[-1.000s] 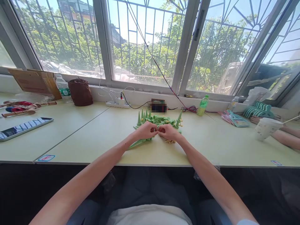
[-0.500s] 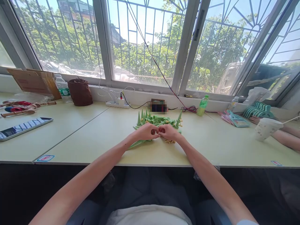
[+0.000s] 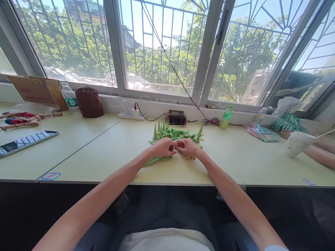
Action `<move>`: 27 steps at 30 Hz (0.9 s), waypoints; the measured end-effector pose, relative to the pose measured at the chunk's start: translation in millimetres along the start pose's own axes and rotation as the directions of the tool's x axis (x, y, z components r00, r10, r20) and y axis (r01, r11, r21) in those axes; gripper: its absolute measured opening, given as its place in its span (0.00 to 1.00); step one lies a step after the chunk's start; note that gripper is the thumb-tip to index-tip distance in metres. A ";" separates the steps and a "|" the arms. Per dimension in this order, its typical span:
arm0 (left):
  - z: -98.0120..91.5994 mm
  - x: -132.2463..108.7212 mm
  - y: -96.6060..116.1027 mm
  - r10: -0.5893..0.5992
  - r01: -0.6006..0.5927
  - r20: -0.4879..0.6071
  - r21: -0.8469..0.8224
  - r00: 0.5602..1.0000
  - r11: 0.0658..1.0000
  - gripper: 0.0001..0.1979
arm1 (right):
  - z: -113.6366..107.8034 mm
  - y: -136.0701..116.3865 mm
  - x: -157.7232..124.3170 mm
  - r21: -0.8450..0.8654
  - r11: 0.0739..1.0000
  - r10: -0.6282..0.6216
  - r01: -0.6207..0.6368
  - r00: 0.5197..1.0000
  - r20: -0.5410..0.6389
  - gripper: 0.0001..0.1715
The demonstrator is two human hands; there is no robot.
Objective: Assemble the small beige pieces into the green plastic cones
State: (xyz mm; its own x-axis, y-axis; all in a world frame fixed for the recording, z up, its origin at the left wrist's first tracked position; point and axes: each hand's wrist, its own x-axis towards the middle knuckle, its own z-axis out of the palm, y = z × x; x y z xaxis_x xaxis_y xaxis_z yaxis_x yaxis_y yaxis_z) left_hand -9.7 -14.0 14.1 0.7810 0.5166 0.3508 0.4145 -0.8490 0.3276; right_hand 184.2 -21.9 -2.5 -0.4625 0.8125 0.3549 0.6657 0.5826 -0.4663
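My left hand [image 3: 165,147] and my right hand [image 3: 187,146] meet fingertip to fingertip above the table, both with fingers curled into a pinch. Whatever lies between the fingertips is too small or hidden to make out. Just behind them is a pile of green plastic-looking pieces [image 3: 180,133], some long and thin. Pointed green cones [image 3: 155,132] stand upright at the pile's left, and another green cone [image 3: 200,133] stands at its right. Small tan pieces [image 3: 190,158] lie under my right hand. A long green strip [image 3: 153,160] lies by my left wrist.
On the left are a phone [image 3: 28,142], wooden-handled items [image 3: 22,122], a brown bag [image 3: 89,103] and a water bottle [image 3: 70,99]. Behind the pile sits a power strip [image 3: 131,115]. To the right stand a green bottle [image 3: 226,118], teal hangers [image 3: 289,122], a cup [image 3: 299,143] and another person's arm [image 3: 320,155].
Both hands stay in nearly the same place. The fingers of my left hand have shifted slightly, and the fingertips still meet.
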 end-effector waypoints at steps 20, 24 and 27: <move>2.6 -0.2 -1.9 0.045 -0.044 -0.046 0.015 0.998 0.999 0.07 | 2.8 6.3 0.1 0.002 1.000 -0.027 0.027 1.000 -0.007 0.08; 2.7 0.3 -0.7 0.035 -0.035 -0.068 0.000 0.997 0.999 0.08 | 3.5 8.2 0.7 -0.005 1.000 -0.029 0.029 1.000 -0.006 0.06; 4.1 0.8 -1.6 -0.002 0.000 -0.100 -0.022 0.995 1.000 0.09 | 3.8 8.7 1.1 -0.017 1.000 -0.022 0.022 1.000 -0.005 0.05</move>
State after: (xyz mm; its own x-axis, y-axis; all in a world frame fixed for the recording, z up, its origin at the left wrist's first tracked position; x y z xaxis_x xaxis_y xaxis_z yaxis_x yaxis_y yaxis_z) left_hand -7.9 -12.7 10.3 0.7295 0.5268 0.4362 0.4038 -0.8465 0.3470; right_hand 187.2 -15.9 -9.3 -0.4740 0.7994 0.3690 0.6652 0.5997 -0.4448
